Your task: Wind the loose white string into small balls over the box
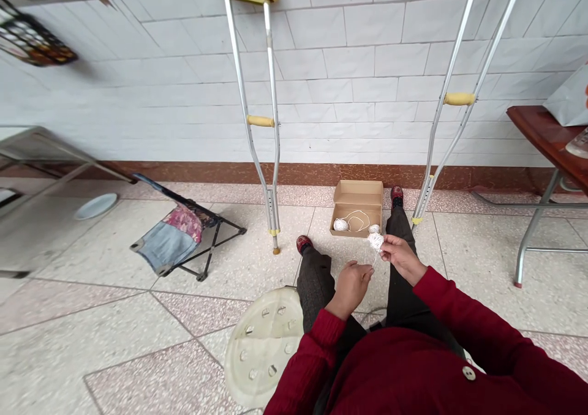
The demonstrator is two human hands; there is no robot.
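Between the fingers of my right hand (400, 257) is a small ball of white string (375, 240), held up over my lap. Lower and to its left, my left hand (354, 285) is closed, with a strand of the white string running from the ball to its fingertips. On the floor beyond my hands lies an open cardboard box (357, 193). Inside it, a white string ball (340, 224) rests at the left, and another white ball (374, 228) sits at the right, partly behind the held one. A loose loop of string curves between them.
Two crutches, a left one (260, 122) and a right one (459, 99), lean against the tiled wall. A folding stool (168, 240) stands at left, a pale round plastic stool (257, 347) beside my leg. At right is a reddish-brown table (546, 139).
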